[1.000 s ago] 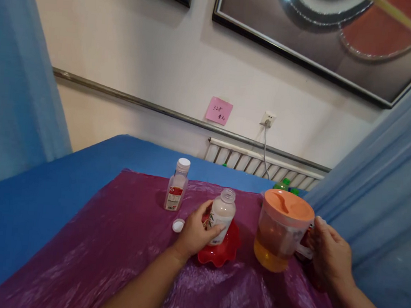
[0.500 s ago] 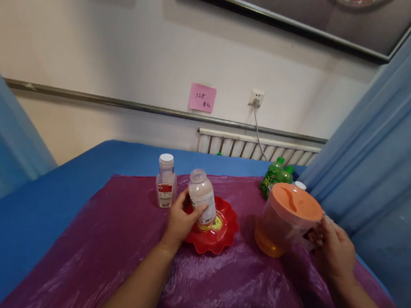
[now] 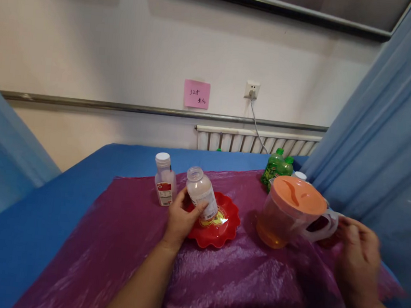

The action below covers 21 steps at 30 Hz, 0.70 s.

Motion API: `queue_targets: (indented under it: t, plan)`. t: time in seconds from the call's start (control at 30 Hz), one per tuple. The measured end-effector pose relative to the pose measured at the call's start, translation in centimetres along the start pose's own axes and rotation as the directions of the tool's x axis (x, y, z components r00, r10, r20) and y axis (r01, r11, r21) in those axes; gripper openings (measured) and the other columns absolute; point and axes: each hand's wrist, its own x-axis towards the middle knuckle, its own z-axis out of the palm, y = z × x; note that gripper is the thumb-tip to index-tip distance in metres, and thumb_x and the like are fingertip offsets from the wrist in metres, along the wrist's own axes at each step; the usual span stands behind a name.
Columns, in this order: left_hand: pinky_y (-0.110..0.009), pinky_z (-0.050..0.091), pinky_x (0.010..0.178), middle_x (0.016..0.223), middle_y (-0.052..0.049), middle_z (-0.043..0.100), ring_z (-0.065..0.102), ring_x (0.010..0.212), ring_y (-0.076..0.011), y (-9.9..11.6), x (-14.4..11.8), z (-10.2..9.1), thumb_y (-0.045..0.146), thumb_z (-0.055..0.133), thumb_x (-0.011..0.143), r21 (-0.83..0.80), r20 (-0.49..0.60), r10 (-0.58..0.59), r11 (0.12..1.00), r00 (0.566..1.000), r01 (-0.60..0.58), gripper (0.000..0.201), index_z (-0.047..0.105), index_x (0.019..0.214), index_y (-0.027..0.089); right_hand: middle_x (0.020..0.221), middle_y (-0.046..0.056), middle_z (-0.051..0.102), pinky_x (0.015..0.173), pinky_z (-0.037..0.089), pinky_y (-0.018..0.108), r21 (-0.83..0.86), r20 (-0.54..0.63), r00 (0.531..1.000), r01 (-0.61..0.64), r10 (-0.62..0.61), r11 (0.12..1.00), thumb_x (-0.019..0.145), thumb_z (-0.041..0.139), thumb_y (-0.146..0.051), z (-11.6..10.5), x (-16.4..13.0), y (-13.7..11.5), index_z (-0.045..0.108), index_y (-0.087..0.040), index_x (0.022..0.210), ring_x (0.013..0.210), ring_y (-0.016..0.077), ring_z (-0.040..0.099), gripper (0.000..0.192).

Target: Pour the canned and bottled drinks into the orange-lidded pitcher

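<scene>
My left hand (image 3: 183, 217) is wrapped round a clear open-mouthed bottle (image 3: 202, 192) with a white label. The bottle tilts slightly above a red scalloped plate (image 3: 225, 231) with a yellow design in its middle. A lidded plastic pitcher (image 3: 279, 219) with an orange lid and a little amber liquid at its bottom stands to the right. Just off the pitcher's handle, my right hand (image 3: 359, 256) is loosely open and somewhat blurred, its fingertips close to the handle's outer edge. Left of the plate stands another clear bottle (image 3: 165, 186) with a white cap and red-and-white label.
Green bottles (image 3: 278, 168) and a white cap (image 3: 300, 175) show behind the pitcher. A purple plastic sheet (image 3: 120, 242) covers part of the blue table (image 3: 91, 172). Blue curtains (image 3: 394, 119) hang on both sides. A radiator (image 3: 235, 142) and a socket (image 3: 252, 89) are on the wall.
My right hand has let go of the pitcher's handle and moved right, away from it. My left hand still holds the bottle over the plate. The view has shifted slightly.
</scene>
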Motion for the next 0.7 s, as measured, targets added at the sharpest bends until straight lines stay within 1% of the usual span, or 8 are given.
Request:
queue_targets:
  t: [0.1, 0.17, 0.23, 0.3, 0.4, 0.57, 0.63, 0.7]
  plan:
    - [-0.044, 0.060, 0.096, 0.119, -0.015, 0.075, 0.074, 0.106, -0.0300, 0.4, -0.1, -0.1, 0.048, 0.089, 0.066, -0.031, -0.075, 0.025, 0.999, 0.997, -0.027, 0.070, 0.065, 0.123, 0.015, 0.104, 0.010, 0.066, 0.099, 0.048, 0.053, -0.087, -0.018, 0.953, 0.301, -0.304, 0.950, 0.092, 0.066, -0.043, -1.7, -2.1, -1.5, 0.068, -0.024, 0.103, 0.097, 0.0284, 0.064, 0.022]
    - [-0.040, 0.062, 0.090, 0.114, -0.014, 0.077, 0.075, 0.101, -0.0290, 0.9, -0.2, -0.3, 0.051, 0.088, 0.066, -0.025, -0.127, 0.058, 0.998, 0.990, -0.061, 0.068, 0.066, 0.120, 0.015, 0.104, 0.009, 0.068, 0.094, 0.053, 0.050, -0.058, 0.228, 0.874, 0.453, -0.430, 0.890, 0.090, 0.068, -0.029, -1.9, -4.0, -2.4, 0.068, -0.027, 0.105, 0.098, 0.0288, 0.067, 0.015]
    - [-0.037, 0.062, 0.085, 0.109, -0.013, 0.077, 0.076, 0.097, -0.0278, 1.4, -0.2, -0.6, 0.055, 0.088, 0.066, 0.000, -0.186, 0.102, 0.995, 0.977, -0.104, 0.067, 0.067, 0.115, 0.015, 0.104, 0.008, 0.073, 0.088, 0.057, 0.044, 0.037, 0.527, 0.673, 0.591, -0.518, 0.806, 0.090, 0.066, -0.017, -0.6, -6.0, -2.9, 0.068, -0.030, 0.116, 0.100, 0.0277, 0.070, 0.030]
    - [-0.035, 0.062, 0.082, 0.104, -0.012, 0.077, 0.076, 0.093, -0.0262, 1.8, -0.1, -1.0, 0.060, 0.086, 0.065, 0.027, -0.248, 0.146, 0.989, 0.958, -0.144, 0.067, 0.067, 0.111, 0.015, 0.109, 0.007, 0.076, 0.091, 0.057, 0.040, 0.179, 0.716, 0.437, 0.638, -0.544, 0.749, 0.091, 0.061, -0.011, 1.9, -7.9, -3.3, 0.063, -0.029, 0.130, 0.102, 0.0247, 0.073, 0.043]
    - [-0.034, 0.061, 0.081, 0.101, -0.010, 0.077, 0.075, 0.090, -0.0245, 2.2, 0.1, -1.4, 0.064, 0.086, 0.063, 0.052, -0.309, 0.193, 0.981, 0.931, -0.186, 0.069, 0.067, 0.108, 0.016, 0.122, 0.010, 0.075, 0.098, 0.055, 0.040, 0.263, 0.864, 0.225, 0.560, -0.450, 0.785, 0.098, 0.053, -0.015, 7.2, -10.1, -4.0, 0.064, -0.023, 0.131, 0.110, 0.0227, 0.071, 0.036]
    - [-0.032, 0.060, 0.076, 0.094, -0.009, 0.075, 0.074, 0.083, -0.0224, 2.5, 0.2, -1.6, 0.063, 0.087, 0.062, 0.053, -0.354, 0.225, 0.974, 0.908, -0.221, 0.066, 0.066, 0.103, 0.015, 0.137, 0.013, 0.067, 0.110, 0.043, 0.048, 0.326, 0.937, -0.096, 0.584, -0.335, 0.744, 0.100, 0.055, -0.028, 15.3, -11.5, -5.7, 0.067, -0.018, 0.131, 0.127, 0.0270, 0.059, 0.035]
    - [-0.030, 0.059, 0.074, 0.091, -0.008, 0.075, 0.073, 0.081, -0.0218, 2.5, 0.3, -1.7, 0.063, 0.087, 0.062, 0.061, -0.377, 0.230, 0.973, 0.897, -0.224, 0.066, 0.065, 0.102, 0.015, 0.140, 0.015, 0.065, 0.113, 0.038, 0.055, 0.311, 0.946, -0.129, 0.634, -0.299, 0.708, 0.098, 0.059, -0.033, 17.7, -11.9, -6.4, 0.065, -0.017, 0.133, 0.132, 0.0314, 0.053, 0.039]
    - [-0.030, 0.059, 0.075, 0.093, -0.008, 0.075, 0.074, 0.083, -0.0227, 2.5, 0.3, -1.8, 0.063, 0.087, 0.062, 0.050, -0.402, 0.234, 0.971, 0.885, -0.234, 0.067, 0.064, 0.104, 0.016, 0.140, 0.018, 0.064, 0.113, 0.035, 0.060, 0.263, 0.959, -0.104, 0.676, -0.265, 0.688, 0.096, 0.060, -0.035, 19.8, -12.5, -6.9, 0.064, -0.014, 0.134, 0.133, 0.0350, 0.051, 0.043]
